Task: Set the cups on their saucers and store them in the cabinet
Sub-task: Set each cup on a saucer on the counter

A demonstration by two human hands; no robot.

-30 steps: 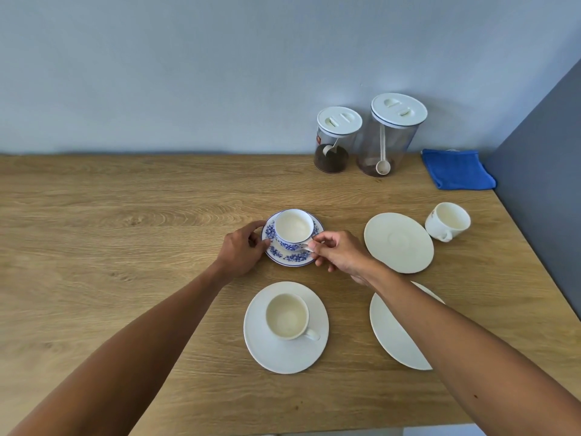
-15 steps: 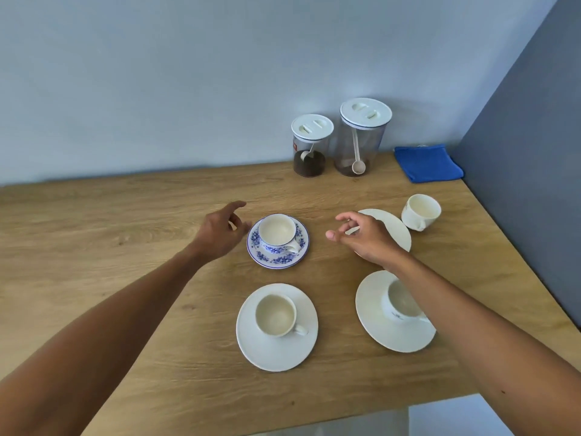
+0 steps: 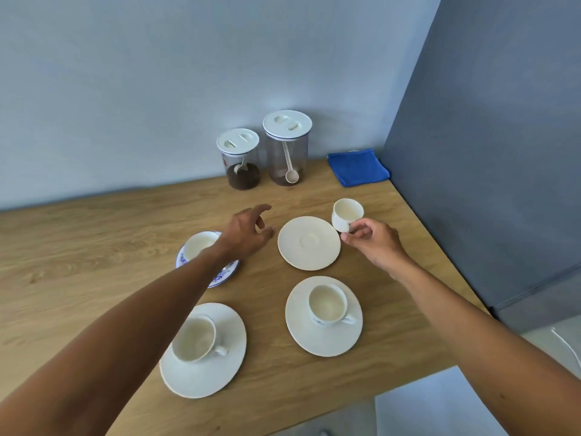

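From the head view, our right hand (image 3: pixel 375 243) pinches the handle of a smooth white cup (image 3: pixel 346 214), tilted just beside the bare round saucer (image 3: pixel 309 243) on the wood-grain counter (image 3: pixel 78 247). Our left hand (image 3: pixel 248 232) hovers open, fingers spread.

A single head-worn camera gave the only view. It looked forward and steeply down from above the near edge of the wooden counter (image 3: pixel 94 240), close enough that both forearms entered from the lower corners of the frame. It faced a pale wall across the upper half; a grey panel (image 3: pixel 490 152) filled the right side. The wide lens tilted the counter's far edge, lower at the left.
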